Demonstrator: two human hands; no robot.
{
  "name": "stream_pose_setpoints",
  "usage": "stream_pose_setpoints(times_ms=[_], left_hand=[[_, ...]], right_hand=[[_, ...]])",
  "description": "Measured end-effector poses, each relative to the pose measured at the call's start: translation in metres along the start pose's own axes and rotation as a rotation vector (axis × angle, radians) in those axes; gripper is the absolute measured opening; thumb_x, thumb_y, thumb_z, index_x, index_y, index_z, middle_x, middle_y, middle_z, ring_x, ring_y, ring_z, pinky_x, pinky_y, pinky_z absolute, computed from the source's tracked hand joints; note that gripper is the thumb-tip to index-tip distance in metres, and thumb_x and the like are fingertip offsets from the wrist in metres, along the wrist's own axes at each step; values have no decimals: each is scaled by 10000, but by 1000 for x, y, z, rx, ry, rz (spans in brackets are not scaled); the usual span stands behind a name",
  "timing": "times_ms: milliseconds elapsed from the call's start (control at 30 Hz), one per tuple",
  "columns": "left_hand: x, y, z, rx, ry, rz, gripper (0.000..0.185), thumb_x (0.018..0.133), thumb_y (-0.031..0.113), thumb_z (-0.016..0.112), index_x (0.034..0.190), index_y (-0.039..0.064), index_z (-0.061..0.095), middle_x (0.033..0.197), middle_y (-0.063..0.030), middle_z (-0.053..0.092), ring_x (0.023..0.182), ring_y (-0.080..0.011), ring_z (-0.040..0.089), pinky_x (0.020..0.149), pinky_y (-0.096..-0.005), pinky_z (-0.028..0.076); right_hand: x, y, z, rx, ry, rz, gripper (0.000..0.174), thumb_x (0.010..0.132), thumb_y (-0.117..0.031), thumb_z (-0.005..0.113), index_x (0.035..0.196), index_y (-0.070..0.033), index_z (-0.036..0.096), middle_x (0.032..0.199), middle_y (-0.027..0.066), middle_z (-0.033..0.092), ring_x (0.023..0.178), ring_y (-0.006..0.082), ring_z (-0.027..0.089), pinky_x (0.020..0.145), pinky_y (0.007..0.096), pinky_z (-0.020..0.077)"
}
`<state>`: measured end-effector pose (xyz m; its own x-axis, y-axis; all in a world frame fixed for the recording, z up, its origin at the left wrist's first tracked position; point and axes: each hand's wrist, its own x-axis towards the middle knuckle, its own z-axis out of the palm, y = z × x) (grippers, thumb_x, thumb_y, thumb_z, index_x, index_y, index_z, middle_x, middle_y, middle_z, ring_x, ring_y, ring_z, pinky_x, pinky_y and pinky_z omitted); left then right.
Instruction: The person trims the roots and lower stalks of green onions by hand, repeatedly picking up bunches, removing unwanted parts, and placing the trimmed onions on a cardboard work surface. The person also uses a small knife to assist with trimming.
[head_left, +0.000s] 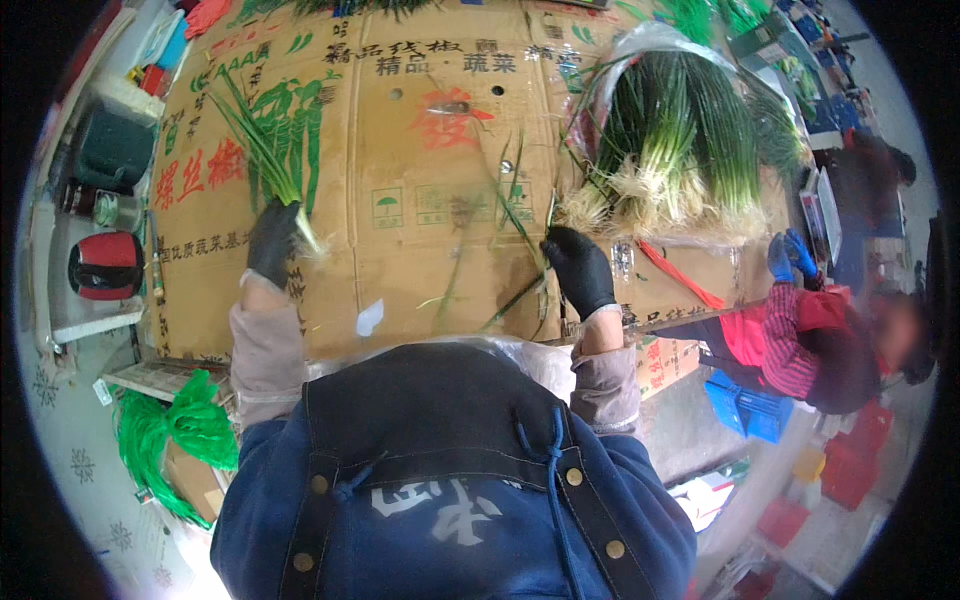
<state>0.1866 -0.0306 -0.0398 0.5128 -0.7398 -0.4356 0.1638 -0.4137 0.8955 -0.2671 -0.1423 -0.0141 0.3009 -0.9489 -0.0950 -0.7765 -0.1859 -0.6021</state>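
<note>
My left hand (273, 244), in a black glove, grips a small bunch of scallions (264, 154) near its white root end. The green leaves point away from me. My right hand (579, 268), also gloved in black, has its fingers curled around thin scallion leaves (516, 217), several of which meet at the fingertips; some are blurred. Just beyond it lies a large pile of scallions (667, 142), roots towards me, partly wrapped in clear plastic (667, 36). Both hands are over flattened printed cardboard (405, 277) that covers the table.
A red strip (679, 274) and a white scrap (370, 317) lie on the cardboard. At the right edge, another person's blue-gloved hands (791, 255) show. On the left stand a dark bin (112, 146) and a red-and-black object (106, 265). Green netting (199, 424) hangs at lower left.
</note>
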Motion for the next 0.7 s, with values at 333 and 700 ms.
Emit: stream_pose_setpoints(times_ms=[333,700], left_hand=[[-17,-5,30,61,177,421,415,879,90,533,1277,-28,535,1274,-95,566,1143,-153,519,989,-267,376],[-70,17,133,-440,-825,-421,574,954,543,387,1261,88,554,1126,-101,637,993,-224,609,842,-401,494]], right_hand=[[58,21,-66,-273,724,20,326,710,-163,716,1036,-162,707,1129,147,632,1016,306,606,882,371,482],[1,-100,-30,65,402,-540,297,751,-17,722,1043,-51,680,1056,98,681,939,248,657,816,330,517]])
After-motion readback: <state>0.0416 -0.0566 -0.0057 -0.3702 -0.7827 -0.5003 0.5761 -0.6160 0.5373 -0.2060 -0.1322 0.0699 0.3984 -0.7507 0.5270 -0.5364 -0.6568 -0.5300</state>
